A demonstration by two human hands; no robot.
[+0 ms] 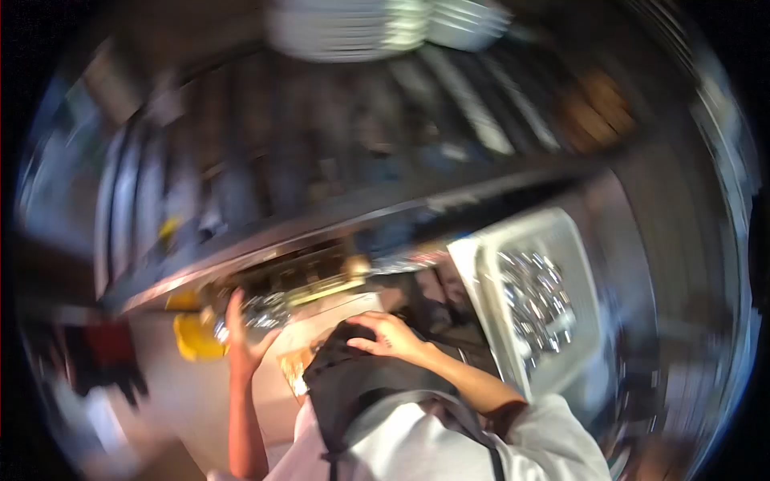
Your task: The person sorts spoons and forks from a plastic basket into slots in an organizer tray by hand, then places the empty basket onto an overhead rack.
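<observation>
With left grip [239, 341]: spread thumb and fingers at pile of shiny metal parts [269, 309]; cannot tell, through blur, whether grasping any. With right grip [389, 333]: released, held in front of dark apron [353, 383]. To right: white bin [591, 293], containing shiny metal pieces [537, 301]. Left of left grip: yellow item [196, 338].

Your head view, wide and blurred
It faces forward and down, close above your left hand [244, 343] and right hand [391, 336].
</observation>
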